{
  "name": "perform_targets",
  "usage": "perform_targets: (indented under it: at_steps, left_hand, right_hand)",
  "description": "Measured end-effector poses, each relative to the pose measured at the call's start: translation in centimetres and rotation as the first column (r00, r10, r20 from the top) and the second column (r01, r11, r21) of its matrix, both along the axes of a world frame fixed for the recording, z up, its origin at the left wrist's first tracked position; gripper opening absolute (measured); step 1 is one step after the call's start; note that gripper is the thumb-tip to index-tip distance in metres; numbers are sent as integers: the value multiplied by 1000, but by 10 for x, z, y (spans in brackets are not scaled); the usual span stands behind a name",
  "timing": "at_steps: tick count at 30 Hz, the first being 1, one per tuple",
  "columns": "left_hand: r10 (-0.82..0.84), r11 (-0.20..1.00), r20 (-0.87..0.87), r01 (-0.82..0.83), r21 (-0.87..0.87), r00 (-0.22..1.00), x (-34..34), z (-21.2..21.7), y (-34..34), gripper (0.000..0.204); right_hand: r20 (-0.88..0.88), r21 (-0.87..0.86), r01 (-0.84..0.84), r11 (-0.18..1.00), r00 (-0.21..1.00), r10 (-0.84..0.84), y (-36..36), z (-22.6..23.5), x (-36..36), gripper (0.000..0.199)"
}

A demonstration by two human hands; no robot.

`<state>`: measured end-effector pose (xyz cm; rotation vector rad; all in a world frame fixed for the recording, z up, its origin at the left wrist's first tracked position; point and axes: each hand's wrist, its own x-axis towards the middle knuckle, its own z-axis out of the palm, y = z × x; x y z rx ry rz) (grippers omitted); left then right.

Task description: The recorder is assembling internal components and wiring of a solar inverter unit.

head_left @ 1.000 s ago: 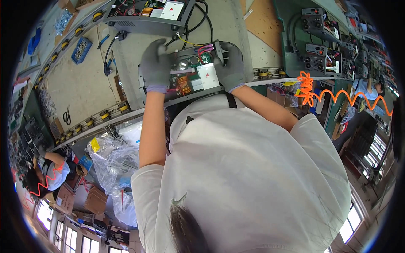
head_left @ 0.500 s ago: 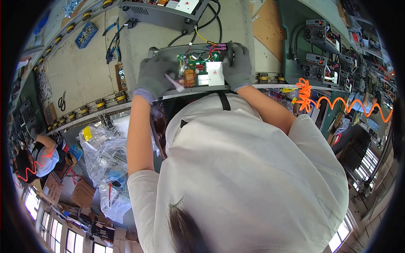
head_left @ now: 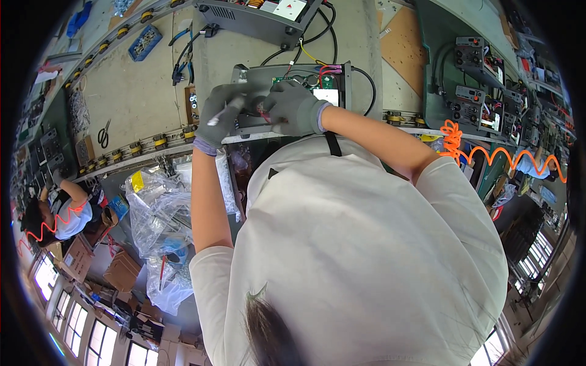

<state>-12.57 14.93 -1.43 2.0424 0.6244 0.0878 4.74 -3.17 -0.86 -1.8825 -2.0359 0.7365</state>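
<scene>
left hand (head_left: pixel 221 116) grip: pinching white strip (head_left: pixel 218 114) | right hand (head_left: pixel 293 108) grip: cannot tell, on open grey unit (head_left: pixel 332 82)

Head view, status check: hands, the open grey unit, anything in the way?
Left hand closed on a slim pale tool. Right hand gloved, fingers down inside the open grey unit, by its green board. Black cables run behind; nothing blocks the hands.

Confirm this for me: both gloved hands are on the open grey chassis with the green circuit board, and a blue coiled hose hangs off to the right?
Not quite. The coiled hose is orange, not blue, as the head view shows. Both gloved hands, left hand and right hand, are on the open grey chassis with the green circuit board.
</scene>
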Motion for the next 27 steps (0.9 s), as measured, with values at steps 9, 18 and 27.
perform_targets:
  at_steps: [9, 18, 27]
  left_hand:
    - [-141, 794, -187, 224, 566, 972, 11, 11, -43, 29]
    - [526, 829, 358, -372, -418, 771, -9, -36, -26, 34]
    - [486, 857, 284, -388, -339, 827, -8, -20, -38, 32]
  right_hand:
    - [-439, -416, 241, 877, 791, -426, 32, -2, 21, 38]
    - [-51, -188, -277, 942, 961, 272, 27, 10, 32, 29]
    - [-3, -217, -140, 966, 990, 143, 40, -17, 37, 27]
